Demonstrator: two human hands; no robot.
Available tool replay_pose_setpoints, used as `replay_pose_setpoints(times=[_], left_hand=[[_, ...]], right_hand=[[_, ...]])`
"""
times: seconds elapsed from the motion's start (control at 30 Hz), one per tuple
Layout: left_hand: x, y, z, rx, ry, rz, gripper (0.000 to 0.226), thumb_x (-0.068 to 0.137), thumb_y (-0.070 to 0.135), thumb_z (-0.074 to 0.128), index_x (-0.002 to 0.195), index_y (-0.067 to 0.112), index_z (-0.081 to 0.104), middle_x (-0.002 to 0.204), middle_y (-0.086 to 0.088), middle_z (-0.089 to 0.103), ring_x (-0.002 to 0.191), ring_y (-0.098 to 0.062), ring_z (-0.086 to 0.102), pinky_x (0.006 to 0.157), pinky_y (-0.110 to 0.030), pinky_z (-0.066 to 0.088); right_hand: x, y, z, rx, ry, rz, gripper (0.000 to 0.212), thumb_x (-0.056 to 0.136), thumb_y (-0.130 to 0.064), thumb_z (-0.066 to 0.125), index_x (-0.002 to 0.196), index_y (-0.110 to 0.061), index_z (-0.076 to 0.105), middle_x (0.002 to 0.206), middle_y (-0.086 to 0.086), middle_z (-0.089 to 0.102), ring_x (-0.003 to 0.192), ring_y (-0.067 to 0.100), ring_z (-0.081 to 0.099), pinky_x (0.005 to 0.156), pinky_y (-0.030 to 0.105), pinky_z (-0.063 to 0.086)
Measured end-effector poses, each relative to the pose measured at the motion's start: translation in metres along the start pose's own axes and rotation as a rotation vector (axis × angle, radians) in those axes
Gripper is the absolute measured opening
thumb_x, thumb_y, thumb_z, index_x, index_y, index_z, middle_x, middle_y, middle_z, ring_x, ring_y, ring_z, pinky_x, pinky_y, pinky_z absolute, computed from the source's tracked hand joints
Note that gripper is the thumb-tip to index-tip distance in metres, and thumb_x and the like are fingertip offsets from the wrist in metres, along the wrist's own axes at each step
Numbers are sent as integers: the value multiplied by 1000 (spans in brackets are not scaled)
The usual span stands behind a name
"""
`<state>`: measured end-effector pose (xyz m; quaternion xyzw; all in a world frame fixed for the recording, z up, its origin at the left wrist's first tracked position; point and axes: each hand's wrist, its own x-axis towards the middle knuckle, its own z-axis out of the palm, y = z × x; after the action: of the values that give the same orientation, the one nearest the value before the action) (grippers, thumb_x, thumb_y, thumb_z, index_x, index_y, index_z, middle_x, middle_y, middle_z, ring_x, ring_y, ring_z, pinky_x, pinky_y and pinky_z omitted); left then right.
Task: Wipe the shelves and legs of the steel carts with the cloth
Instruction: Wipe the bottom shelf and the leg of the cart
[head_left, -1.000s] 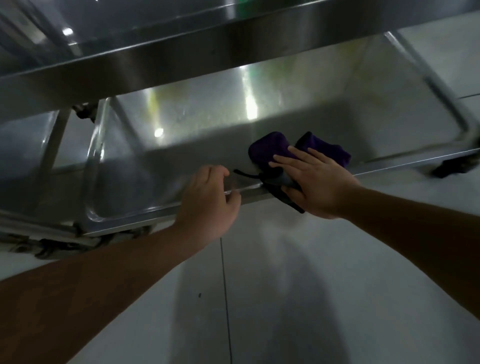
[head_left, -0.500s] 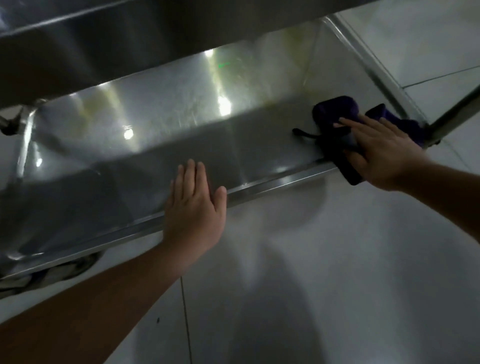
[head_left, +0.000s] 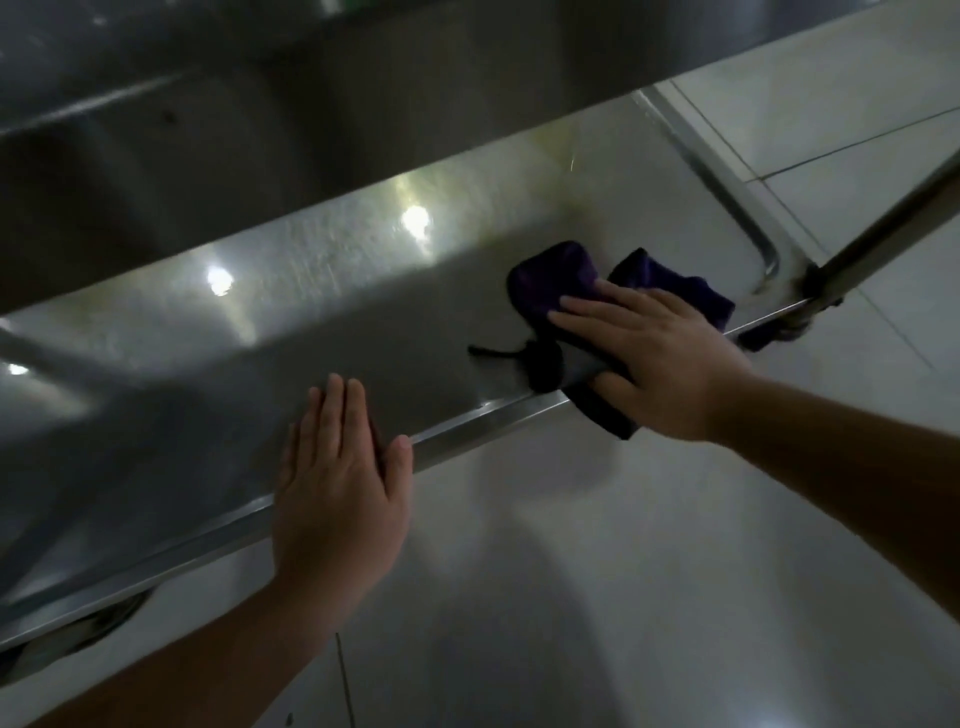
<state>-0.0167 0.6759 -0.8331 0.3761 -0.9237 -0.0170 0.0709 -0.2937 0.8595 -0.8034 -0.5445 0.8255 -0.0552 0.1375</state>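
1. Head view: my right hand (head_left: 670, 358) presses the purple cloth (head_left: 561, 275) flat-fingered onto the lower shelf (head_left: 337, 312), near its right corner.
2. My left hand (head_left: 337, 483) rests open on the front rim.
3. Shelf-wiping is under way; next I'd sweep toward the leg (head_left: 883, 228).
4. Wheels are hidden, and blur hides any grime.

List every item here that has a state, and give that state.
cloth: bunched, lying on the lower shelf, one end draped over the front rim.
right hand: flat, pressing the cloth.
left hand: flat, fingers straight, resting on the front rim.
lower shelf: bare steel, glossy with light reflections.
upper shelf: overhead, in shadow.
cart leg: slanting across the view at the shelf's right corner.
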Motion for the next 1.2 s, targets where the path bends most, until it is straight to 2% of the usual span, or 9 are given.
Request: replay_pose_setpoints(times=[0.1,0.2,0.3,0.5,0.6,0.7,0.87,1.07,1.2], left_hand=[[0,-2,1,10,3,10,72,105,47,35,159,0,40,168,-19,34,156,-37,32,125,-53,29],[1,-2,1,20,-12,16,72,105,47,34,160,1,39,169,-18,33,157,-36,31,126,-53,28],[0,-1,0,39,-45,9,72,106,48,30,163,4,35,171,-16,28,159,-33,25,128,-51,23],[0,-4,1,36,-35,17,73,104,48,31,161,2,38,170,-17,32,157,-35,29,127,-52,24],[-1,-5,3,33,-41,13,73,104,49,31,161,3,38,170,-16,31,157,-34,28,127,-52,25],[0,-4,3,35,-42,4,71,106,47,32,162,4,37,171,-15,30,158,-33,28,126,-52,25],[0,0,0,31,-79,-12,71,107,49,28,165,6,31,173,-13,25,161,-30,21,130,-47,19],[2,3,-7,21,-141,-14,73,109,51,23,168,9,19,176,-12,15,163,-27,10,131,-42,6],[5,0,-12,-102,-196,-10,77,108,57,24,169,15,6,178,-6,1,163,-19,-4,131,-37,-4]], right_hand=[[19,57,-17,6,67,240,68,95,-51,36,162,-40,26,170,-10,25,157,21,19,127,48,14],[54,91,-31,60,171,647,69,100,-51,28,165,-32,15,174,-3,10,160,30,1,128,53,-1],[96,63,-30,141,220,783,71,101,-50,25,166,-27,12,175,-1,5,160,36,-7,127,55,-7],[109,-41,-6,113,150,204,65,100,-50,37,163,-37,25,172,-12,20,160,20,8,128,45,0],[89,-6,-13,49,78,43,65,98,-51,35,161,-42,27,169,-16,26,158,16,15,127,42,1],[77,61,-28,45,192,407,67,96,-51,36,160,-35,30,168,-1,31,154,28,25,128,50,11],[104,36,-23,168,224,965,71,102,-48,25,167,-23,9,175,4,1,159,39,-9,125,60,-7],[150,-152,17,156,177,503,73,102,-47,31,167,-21,10,175,7,2,159,41,-8,125,61,-8],[154,-168,16,85,92,189,69,103,-50,30,166,-31,12,175,-2,5,160,31,-6,127,54,-8]])
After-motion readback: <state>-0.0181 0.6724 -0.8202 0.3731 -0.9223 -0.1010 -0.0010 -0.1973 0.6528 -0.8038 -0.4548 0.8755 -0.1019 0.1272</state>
